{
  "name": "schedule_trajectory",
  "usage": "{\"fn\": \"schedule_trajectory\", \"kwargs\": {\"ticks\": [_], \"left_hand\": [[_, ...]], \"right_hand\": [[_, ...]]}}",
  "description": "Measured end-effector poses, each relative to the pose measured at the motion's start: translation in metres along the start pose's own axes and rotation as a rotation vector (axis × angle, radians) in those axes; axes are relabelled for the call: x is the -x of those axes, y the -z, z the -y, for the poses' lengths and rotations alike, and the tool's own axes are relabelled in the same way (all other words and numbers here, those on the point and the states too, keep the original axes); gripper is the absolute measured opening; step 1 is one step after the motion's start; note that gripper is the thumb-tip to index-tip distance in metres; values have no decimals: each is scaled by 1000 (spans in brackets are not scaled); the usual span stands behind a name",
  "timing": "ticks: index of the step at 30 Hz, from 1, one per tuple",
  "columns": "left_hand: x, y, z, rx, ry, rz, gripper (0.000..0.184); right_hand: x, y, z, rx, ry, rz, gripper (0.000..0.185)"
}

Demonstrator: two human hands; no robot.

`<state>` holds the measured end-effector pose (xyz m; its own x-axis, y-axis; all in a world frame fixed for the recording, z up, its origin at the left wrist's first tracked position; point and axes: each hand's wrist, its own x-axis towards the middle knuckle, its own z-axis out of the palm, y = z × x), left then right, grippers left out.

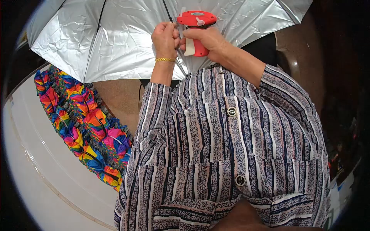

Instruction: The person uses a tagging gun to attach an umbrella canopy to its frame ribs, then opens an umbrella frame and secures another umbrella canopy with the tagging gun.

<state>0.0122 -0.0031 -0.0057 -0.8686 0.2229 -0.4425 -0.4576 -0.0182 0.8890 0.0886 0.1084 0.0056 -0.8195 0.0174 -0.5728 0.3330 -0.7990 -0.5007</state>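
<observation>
Head view: right grip [211, 41] wrapped round red tagging gun [207, 17] at top centre, its body lying crosswise, nose leftward to black rib [168, 11]. My left grip [164, 40] nearer rib, fingers curled; cannot tell what's pinched. Silver umbrella cloth [127, 46] behind both.

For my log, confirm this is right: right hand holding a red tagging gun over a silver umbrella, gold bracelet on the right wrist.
No: the head view shows the gold bracelet on the left wrist. The right hand holds the red tagging gun over the silver umbrella.
</observation>
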Motion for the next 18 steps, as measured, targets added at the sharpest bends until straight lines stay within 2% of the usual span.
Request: {"fn": "schedule_trajectory", "kwargs": {"ticks": [18], "left_hand": [[-2,3,-9,54,-20,35,11]], "right_hand": [[1,-3,5,81,-22,60,25]]}}
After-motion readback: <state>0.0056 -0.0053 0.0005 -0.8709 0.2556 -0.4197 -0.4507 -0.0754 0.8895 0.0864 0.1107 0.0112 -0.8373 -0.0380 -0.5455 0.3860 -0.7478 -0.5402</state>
